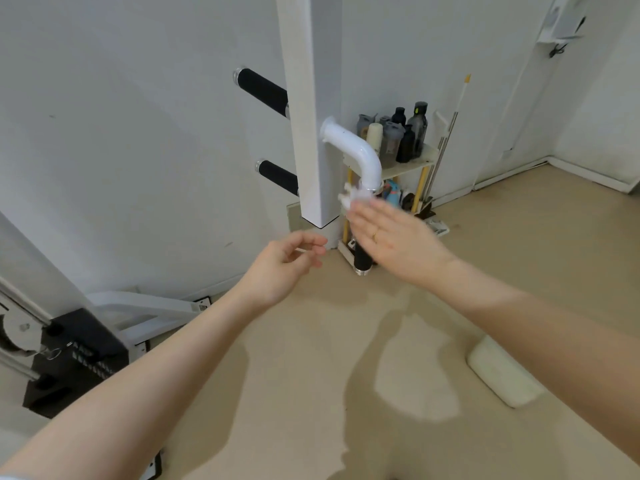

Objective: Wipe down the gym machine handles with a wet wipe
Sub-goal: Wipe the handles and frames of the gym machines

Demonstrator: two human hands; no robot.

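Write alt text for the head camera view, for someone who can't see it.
A person's right hand, fingers extended, presses a white wet wipe against the top of a black hanging handle on a white gym machine post. The left hand hovers nearby, loosely curled and empty. Two more black handles stick out to the post's left.

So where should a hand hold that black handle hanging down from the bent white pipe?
Wrap around the black grip from the open room side, fingers curling sideways around it. It hangs upright below the pipe, with the white post close on its left.
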